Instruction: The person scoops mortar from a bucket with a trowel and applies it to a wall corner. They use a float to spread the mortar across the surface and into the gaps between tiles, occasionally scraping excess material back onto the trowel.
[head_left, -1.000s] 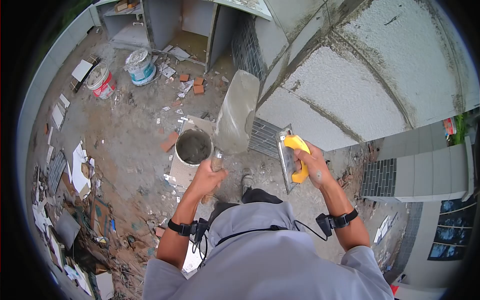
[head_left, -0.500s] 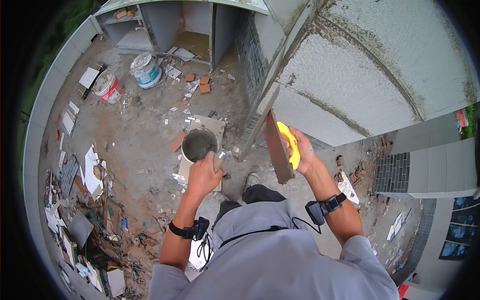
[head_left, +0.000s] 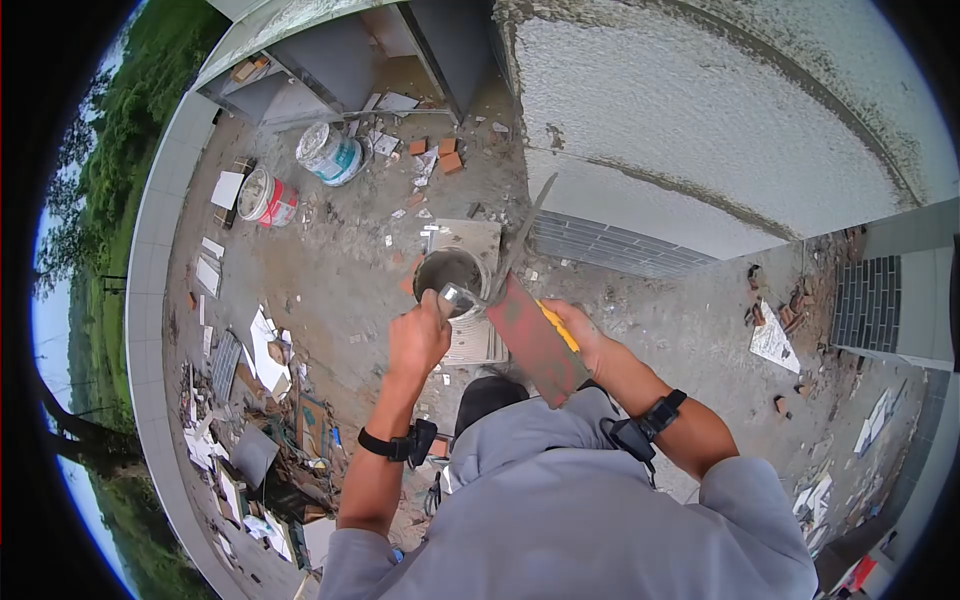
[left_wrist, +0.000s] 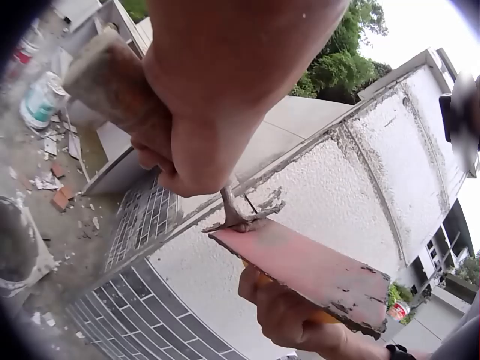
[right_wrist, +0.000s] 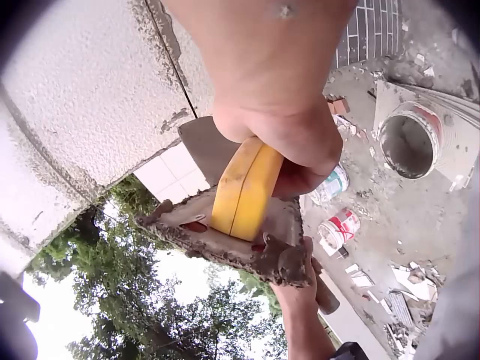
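My left hand (head_left: 418,340) grips the wooden handle (left_wrist: 124,94) of a trowel. The trowel's blade (head_left: 527,222) appears nearly edge-on, smeared with grey mortar. By its yellow handle (right_wrist: 247,187), my right hand (head_left: 582,335) holds a plastering float (head_left: 538,345), its flat reddish face turned up toward the head camera. Mortar crusts the float's edges. In the left wrist view, the trowel's neck and blade meet the float's near end, where a lump of mortar (left_wrist: 244,221) sits. Below my left hand stands a bucket (head_left: 484,305) with grey mortar inside.
A rough white wall (head_left: 700,90) rises ahead, above a strip of dark brick tiles (head_left: 610,240). Two more buckets, one blue-white (head_left: 330,155) and one red-white (head_left: 268,200), stand at the back left. Broken boards and rubble (head_left: 270,460) litter the left floor.
The float has swung left to the trowel, and its reddish face has turned into view. The trowel's blade has rotated from broadside to nearly edge-on. The head view has shifted.
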